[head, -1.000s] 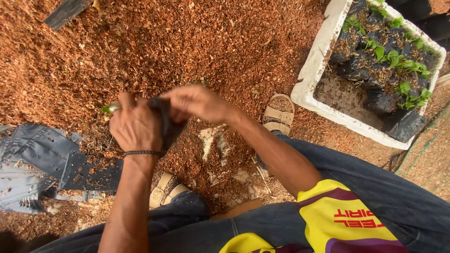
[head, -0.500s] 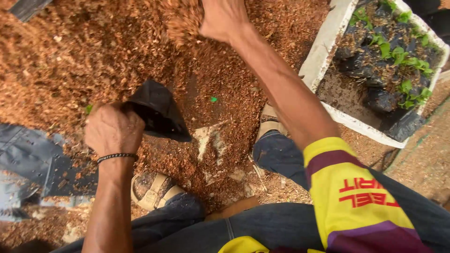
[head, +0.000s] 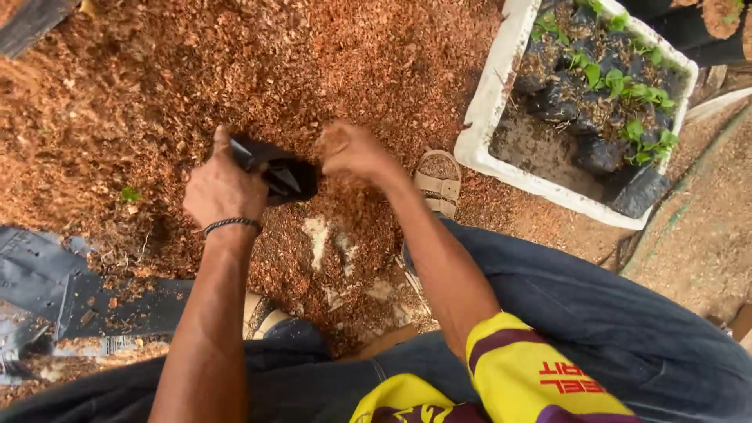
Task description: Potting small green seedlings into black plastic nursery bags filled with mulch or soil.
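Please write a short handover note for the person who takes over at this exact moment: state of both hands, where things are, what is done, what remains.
Left hand: grip closed on the small black bag, mouth held open.
Right hand: beside the bag's mouth, blurred, with brown sawdust about it.
The sawdust heap lies in front. White tray at right holds black bags with green seedlings.
Done: several bags stand planted in the tray.
Left: this bag holds no seedling; its fill level is not visible.
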